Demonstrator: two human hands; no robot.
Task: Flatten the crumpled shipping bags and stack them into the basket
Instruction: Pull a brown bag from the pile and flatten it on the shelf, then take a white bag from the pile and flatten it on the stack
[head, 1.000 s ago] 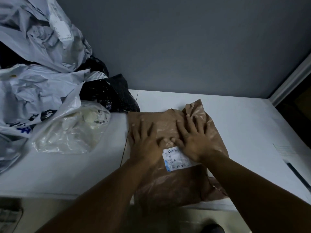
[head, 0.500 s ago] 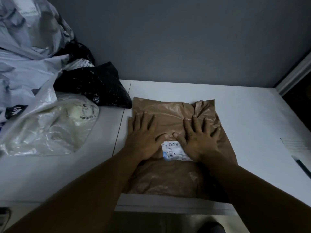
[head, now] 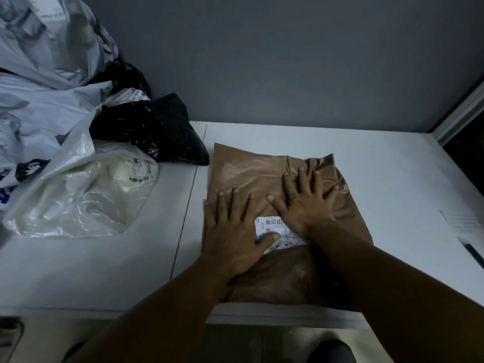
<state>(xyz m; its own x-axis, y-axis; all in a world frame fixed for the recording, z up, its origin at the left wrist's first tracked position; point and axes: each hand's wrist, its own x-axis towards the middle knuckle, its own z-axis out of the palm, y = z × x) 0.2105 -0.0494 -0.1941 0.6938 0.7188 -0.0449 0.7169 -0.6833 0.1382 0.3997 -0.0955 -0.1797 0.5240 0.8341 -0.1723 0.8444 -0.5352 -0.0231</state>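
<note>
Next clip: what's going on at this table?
A person presses both palms flat on a brown bag lying on the white table. The left hand is on the bag's left side with its thumb on the label. The right hand is spread farther up, by the wrinkled far right corner. To the left sit crumpled grey bags, a black bag and a clear bag.

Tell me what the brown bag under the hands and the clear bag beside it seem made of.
Brown shipping bag: probably thin plastic film, semi-glossy; it shows sheen patches and soft creases. Clear bag: transparent plastic film, shiny and crinkled; pale contents show through.
</note>
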